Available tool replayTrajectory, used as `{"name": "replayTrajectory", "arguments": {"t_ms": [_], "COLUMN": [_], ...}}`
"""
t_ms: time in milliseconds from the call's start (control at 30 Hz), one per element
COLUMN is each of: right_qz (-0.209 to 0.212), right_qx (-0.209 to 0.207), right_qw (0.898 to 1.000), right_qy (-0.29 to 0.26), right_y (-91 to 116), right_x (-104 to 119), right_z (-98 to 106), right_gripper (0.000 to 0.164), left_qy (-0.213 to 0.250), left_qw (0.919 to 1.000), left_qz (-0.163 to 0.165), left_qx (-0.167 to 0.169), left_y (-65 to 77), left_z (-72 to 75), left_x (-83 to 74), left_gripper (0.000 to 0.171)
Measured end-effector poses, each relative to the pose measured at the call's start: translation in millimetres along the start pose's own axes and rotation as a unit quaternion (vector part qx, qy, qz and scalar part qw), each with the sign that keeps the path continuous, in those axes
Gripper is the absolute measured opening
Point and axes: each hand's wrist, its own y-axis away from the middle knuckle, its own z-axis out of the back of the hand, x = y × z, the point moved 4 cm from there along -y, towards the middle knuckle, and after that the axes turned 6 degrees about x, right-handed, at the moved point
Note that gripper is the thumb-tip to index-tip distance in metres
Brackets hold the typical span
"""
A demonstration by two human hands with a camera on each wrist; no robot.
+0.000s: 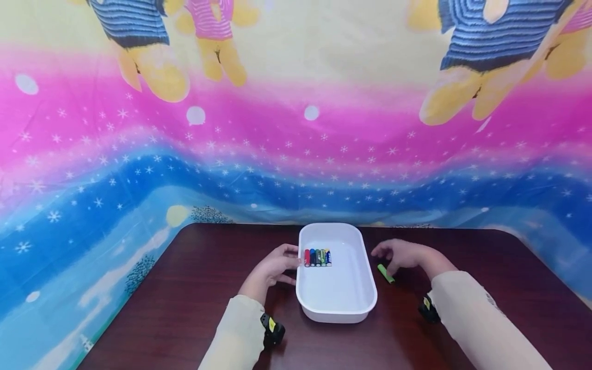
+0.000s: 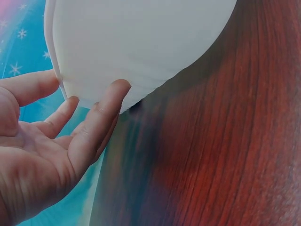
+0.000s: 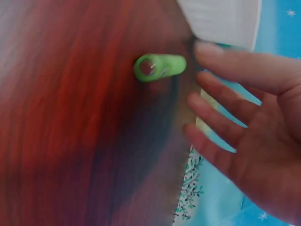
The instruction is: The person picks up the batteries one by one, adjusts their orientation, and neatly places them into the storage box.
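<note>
A white rectangular tray (image 1: 337, 295) stands in the middle of the dark wooden table. Inside it, along the left wall, several batteries (image 1: 318, 258) lie side by side in red, blue, green and other colours. My left hand (image 1: 276, 266) touches the tray's left side, its fingers spread; up close, fingertips rest against the rim and outer wall (image 2: 141, 42). To the right of the tray, a single green battery (image 3: 162, 67) lies on the table. Close over it is my right hand (image 1: 404, 255), with fingers loosely bent and a visible gap between thumb and battery.
The brown table (image 1: 208, 288) has rounded far corners. A printed cloth (image 1: 277, 133) with snowflakes and cartoon figures hangs right behind its far edge. A dark camera (image 1: 273, 329) is strapped at the left wrist, another (image 1: 428, 310) at the right.
</note>
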Motion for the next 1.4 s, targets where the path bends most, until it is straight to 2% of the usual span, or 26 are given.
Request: {"name": "replayTrajectory", "arguments": {"t_ms": [100, 167, 300, 600, 867, 967, 1100, 1267, 1400], "right_qz": [-0.032, -0.041, -0.017, -0.012, -0.031, -0.034, -0.016, 0.005, 0.034], "right_qx": [0.031, 0.031, 0.01, -0.019, -0.038, -0.048, -0.08, -0.139, -0.156], "right_qw": [0.999, 0.998, 0.998, 0.997, 0.997, 0.998, 0.995, 0.977, 0.958], "right_qy": [0.028, 0.035, 0.059, 0.071, 0.056, 0.027, -0.048, -0.16, -0.24], "right_y": [7.1, 9.7, 10.8, 6.4, 4.5, 4.4, 2.8, 0.1, -0.2], "right_x": [-6.7, -9.9, -11.4, -17.2, -21.0, -22.5, -25.6, -28.0, -22.7], "right_z": [-8.4, -12.2, -15.5, -15.7, -13.5, -11.4, -9.4, -7.9, -4.3], "right_gripper": [0.064, 0.066, 0.064, 0.058, 0.055, 0.056, 0.06, 0.065, 0.067], "left_qy": [0.001, -0.001, -0.003, -0.005, -0.004, -0.002, -0.002, -0.002, -0.002], "left_qw": [1.0, 1.0, 0.9999, 0.9998, 1.0, 1.0, 1.0, 1.0, 1.0], "left_qz": [0.002, 0.002, 0.003, 0.009, 0.002, 0.005, 0.006, 0.004, 0.0], "left_qx": [-0.001, -0.004, -0.01, -0.014, -0.007, -0.007, -0.007, -0.007, -0.003], "left_y": [0.6, 0.8, 0.7, 2.3, 1.6, 1.7, 3.0, 3.3, 3.7], "left_z": [-0.3, -0.2, -0.1, -0.9, -1.4, -1.4, -1.7, -2.3, -3.1], "left_x": [0.5, 0.6, 0.1, -1.7, -1.7, -1.4, -1.1, -1.1, -2.2], "left_gripper": [0.041, 0.041, 0.041, 0.042, 0.042, 0.042, 0.042, 0.041, 0.041]}}
